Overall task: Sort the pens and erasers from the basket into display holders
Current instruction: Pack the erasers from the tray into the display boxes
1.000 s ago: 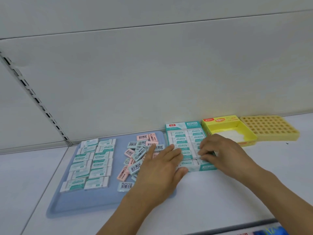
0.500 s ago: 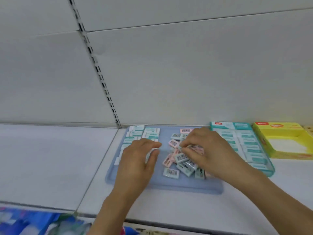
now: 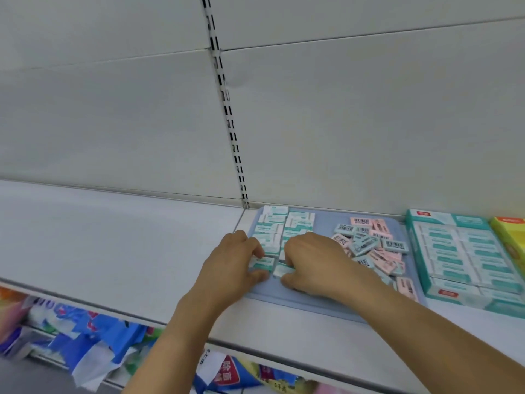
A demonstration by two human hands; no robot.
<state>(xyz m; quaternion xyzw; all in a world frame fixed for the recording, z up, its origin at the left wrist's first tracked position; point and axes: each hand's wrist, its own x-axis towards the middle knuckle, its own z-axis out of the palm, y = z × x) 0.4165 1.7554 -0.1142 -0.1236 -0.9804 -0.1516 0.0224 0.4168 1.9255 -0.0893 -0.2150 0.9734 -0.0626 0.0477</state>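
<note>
Head view: below the shelf's front edge, crumpled glossy packets [image 3: 93, 336] in blue and white lie in a blur. On the smooth white shelf [image 3: 119, 251] sits a flat, round-cornered blue tray [image 3: 326, 223]. At its front left corner the left hand [image 3: 230, 268] curls round a teal-and-white boxed eraser [image 3: 262, 263], and the right hand [image 3: 315, 263], just beside, pinches another eraser [image 3: 282, 270]. Behind them, neat rows [image 3: 284, 226] of the same flat rectangular boxes reach the tray's back left corner. A loose heap [image 3: 372, 245] of pink and pale-blue barcoded erasers fills its right side. Right of the tray stands a teal cardboard holder [image 3: 466, 251], packed, then a yellow box [image 3: 511, 237].
</note>
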